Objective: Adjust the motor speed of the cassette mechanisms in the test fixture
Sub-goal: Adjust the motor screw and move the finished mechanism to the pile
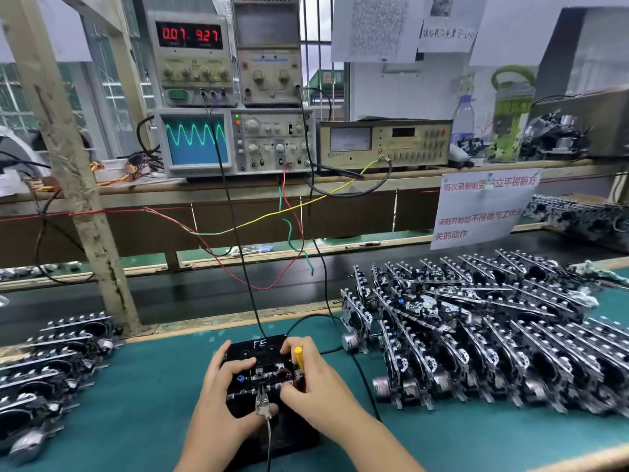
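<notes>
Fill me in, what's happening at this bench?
A person is working on a cassette mechanism seated in the black test fixture. The left hand steadies it; the right hand holds a yellow-handled screwdriver. The oscilloscope shows a sine trace. Piles of mechanisms lie on both sides.

mechanism piles (476, 328) and (51, 362) are crowding both sides, green mat (153, 403) staying open around the fixture (262, 373).

Two bare forearms come in from the bottom edge; the left hand (223, 393) and right hand (313, 386) wear no gloves, rings or sleeves.
</notes>
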Demonstrator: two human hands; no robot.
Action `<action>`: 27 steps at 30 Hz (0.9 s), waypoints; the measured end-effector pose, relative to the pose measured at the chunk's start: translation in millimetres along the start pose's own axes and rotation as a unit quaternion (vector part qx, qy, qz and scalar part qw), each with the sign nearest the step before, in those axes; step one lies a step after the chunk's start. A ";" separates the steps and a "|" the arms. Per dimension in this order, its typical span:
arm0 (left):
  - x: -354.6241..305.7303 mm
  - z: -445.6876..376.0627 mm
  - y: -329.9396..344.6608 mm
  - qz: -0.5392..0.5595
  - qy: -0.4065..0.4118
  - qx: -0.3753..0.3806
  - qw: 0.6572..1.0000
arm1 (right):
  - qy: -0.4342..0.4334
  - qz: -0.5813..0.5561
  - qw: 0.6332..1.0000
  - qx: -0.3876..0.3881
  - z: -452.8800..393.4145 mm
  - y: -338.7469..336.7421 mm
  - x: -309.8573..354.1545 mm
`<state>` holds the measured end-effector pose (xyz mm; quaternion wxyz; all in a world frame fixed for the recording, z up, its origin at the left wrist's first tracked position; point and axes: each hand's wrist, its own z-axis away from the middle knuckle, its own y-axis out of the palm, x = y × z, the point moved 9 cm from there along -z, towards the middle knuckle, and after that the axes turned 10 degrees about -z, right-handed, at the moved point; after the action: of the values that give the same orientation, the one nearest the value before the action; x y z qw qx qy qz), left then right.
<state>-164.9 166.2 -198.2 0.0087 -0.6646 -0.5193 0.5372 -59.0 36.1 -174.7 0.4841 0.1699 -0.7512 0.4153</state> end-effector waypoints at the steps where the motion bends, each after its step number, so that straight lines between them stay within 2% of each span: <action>1: 0.1 -0.1 -0.3 0.000 0.001 -0.001 1.000 | -0.001 0.001 1.000 -0.001 0.1 -0.1 0.3; 27: 5.6 -0.6 1.2 0.004 -0.004 -0.007 1.000 | -0.003 -0.006 1.000 -0.017 -2.4 2.3 -4.9</action>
<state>-164.3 169.9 -202.6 -0.0002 -0.6645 -0.5200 0.5367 -56.9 38.7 -179.6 0.4871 0.1671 -0.7588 0.3988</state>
